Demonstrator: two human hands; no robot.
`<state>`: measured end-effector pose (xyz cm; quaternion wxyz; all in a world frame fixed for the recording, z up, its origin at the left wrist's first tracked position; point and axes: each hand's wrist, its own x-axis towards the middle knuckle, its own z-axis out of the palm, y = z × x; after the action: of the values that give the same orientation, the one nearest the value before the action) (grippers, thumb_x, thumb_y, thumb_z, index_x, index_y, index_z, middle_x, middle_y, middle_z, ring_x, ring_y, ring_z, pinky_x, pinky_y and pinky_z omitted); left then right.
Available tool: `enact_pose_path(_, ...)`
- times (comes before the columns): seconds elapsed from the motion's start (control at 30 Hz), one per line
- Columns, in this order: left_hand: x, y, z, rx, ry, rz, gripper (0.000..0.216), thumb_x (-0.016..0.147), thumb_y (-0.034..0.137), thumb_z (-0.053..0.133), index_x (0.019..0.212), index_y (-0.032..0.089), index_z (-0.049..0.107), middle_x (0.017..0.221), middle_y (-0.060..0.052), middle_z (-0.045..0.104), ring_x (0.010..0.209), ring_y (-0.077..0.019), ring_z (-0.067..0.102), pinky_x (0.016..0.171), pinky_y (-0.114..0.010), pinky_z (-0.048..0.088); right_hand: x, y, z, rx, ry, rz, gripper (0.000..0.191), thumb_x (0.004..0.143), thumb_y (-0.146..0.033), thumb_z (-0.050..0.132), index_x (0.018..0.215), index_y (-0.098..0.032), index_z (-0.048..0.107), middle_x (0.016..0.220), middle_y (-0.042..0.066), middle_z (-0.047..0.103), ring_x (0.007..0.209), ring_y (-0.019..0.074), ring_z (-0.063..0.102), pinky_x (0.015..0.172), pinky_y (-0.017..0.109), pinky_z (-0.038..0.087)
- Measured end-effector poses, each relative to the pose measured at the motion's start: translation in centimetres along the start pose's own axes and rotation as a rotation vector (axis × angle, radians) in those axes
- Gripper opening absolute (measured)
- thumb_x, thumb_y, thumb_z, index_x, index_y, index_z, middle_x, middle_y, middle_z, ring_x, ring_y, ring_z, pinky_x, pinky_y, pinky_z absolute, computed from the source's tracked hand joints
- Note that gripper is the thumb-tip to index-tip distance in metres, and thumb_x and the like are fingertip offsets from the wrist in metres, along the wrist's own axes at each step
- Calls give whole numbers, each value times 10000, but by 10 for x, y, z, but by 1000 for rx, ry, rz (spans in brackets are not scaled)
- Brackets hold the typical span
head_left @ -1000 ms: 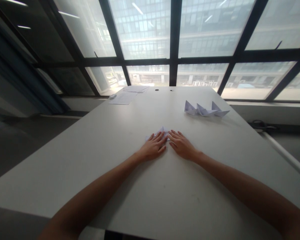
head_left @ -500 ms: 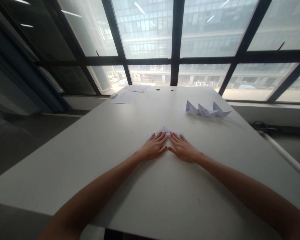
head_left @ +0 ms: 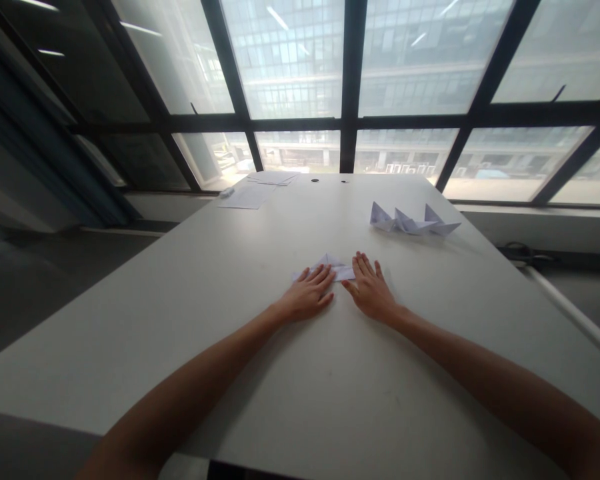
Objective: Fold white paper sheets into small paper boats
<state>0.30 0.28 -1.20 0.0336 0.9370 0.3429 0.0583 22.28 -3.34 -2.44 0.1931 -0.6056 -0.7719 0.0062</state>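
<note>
A small folded white paper piece (head_left: 336,268) lies flat on the grey table (head_left: 260,347), a little past its middle. My left hand (head_left: 307,293) rests palm down on the paper's left part, fingers stretched out. My right hand (head_left: 371,288) lies flat on its right end, fingers spread and pointing away from me. Between the two hands a pointed bit of the fold shows. Most of the paper is hidden under the hands.
Several folded paper boats (head_left: 414,221) stand in a row at the back right of the table. Loose white sheets (head_left: 253,193) lie at the far left edge, by two dark holes (head_left: 315,180). Large windows with dark frames rise behind.
My right hand has slid to the right along the paper, so more of the fold shows between the hands. My left hand has stayed in place.
</note>
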Motion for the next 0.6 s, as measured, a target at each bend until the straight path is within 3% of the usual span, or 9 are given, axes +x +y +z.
enact_pose_path(0.13,1,0,2,-11,8,-4,618,1025,525,239,1569,235,206,1628,-75,177,1514,-245,108,1209,-482,114,0,-6,-3,55,-78,-176,726,1014,-547,182,1532,-47,275,1604,184,226,1506,253,157,1211,491,134)
enact_pose_path(0.3,3,2,4,-20,1,-42,727,1005,597,201,1573,144,165,1623,-136,157,1514,-239,105,1216,-450,86,-1,-7,-1,26,-165,-235,710,1013,-558,204,1524,-77,312,1578,184,298,1492,272,212,1199,531,157)
enact_pose_path(0.6,1,-11,9,-15,31,-372,797,979,638,205,1540,72,227,1595,-240,182,1500,-343,126,1171,-582,129,0,-3,-2,35,-171,-230,690,1017,-552,209,1515,-90,331,1580,178,299,1486,263,232,1193,523,188)
